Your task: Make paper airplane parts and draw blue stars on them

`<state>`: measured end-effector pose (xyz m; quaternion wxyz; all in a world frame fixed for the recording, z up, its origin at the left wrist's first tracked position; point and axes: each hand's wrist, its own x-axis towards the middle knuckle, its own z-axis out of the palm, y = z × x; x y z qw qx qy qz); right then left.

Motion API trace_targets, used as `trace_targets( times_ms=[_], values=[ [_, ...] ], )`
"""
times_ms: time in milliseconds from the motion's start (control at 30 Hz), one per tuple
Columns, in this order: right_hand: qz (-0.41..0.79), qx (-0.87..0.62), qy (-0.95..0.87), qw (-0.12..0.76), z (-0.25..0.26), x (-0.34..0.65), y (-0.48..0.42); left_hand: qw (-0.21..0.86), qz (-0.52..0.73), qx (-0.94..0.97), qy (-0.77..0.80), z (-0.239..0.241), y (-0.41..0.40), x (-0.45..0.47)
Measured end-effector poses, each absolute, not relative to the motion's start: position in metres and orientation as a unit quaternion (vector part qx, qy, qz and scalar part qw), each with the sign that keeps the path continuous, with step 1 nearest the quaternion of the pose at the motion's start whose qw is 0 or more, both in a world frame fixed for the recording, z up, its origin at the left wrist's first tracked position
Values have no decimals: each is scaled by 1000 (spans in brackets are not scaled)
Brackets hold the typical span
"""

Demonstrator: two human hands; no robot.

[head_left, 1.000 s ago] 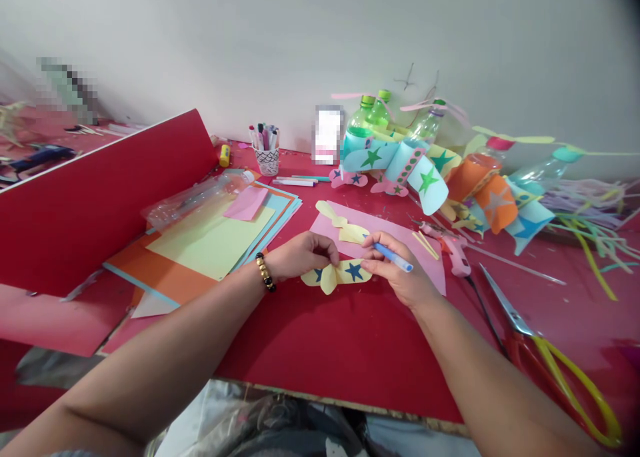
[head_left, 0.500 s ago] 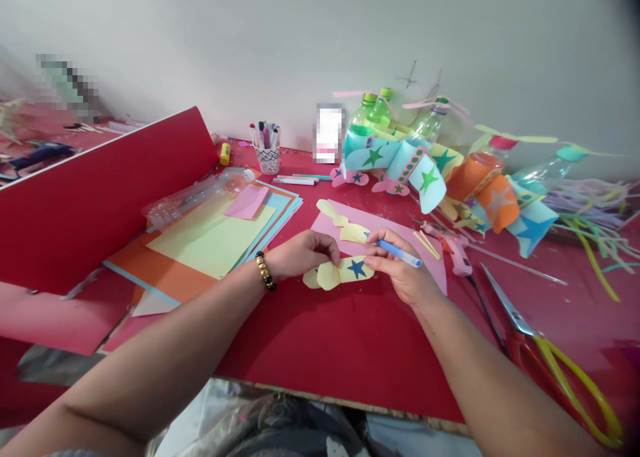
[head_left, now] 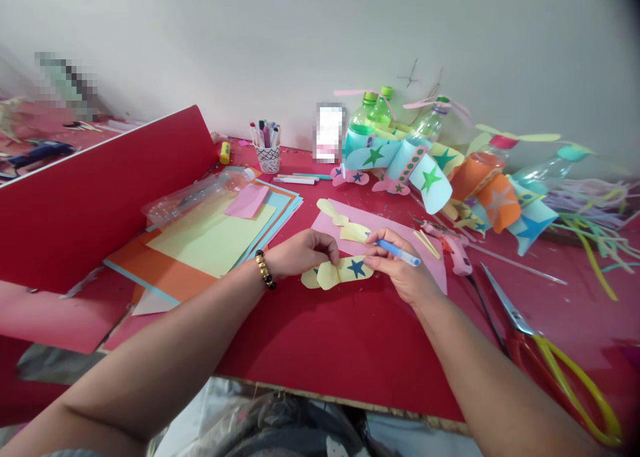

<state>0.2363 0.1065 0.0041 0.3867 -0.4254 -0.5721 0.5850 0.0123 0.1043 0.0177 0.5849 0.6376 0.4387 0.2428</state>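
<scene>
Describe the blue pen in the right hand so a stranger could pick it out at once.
On the red tabletop, find the pink paper sheet near the middle. Just above it, the person's right hand grips a light blue marker. Unlike the pens standing in the patterned cup by the wall, it is held in a hand.

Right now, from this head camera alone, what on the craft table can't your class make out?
Head view:
- Middle of the yellow paper cutout: covered by the left hand and right hand.
- Writing end of the blue marker: hidden by the right hand.
- Upright item beside the bottle: pixelated.
</scene>
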Motion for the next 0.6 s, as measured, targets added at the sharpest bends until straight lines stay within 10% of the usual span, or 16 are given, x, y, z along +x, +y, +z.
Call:
trace_targets(
  times_ms=[600],
  values=[
    [404, -508, -718, 252, 8, 242, 105, 249, 264, 829, 424, 25, 92, 20]
  ],
)
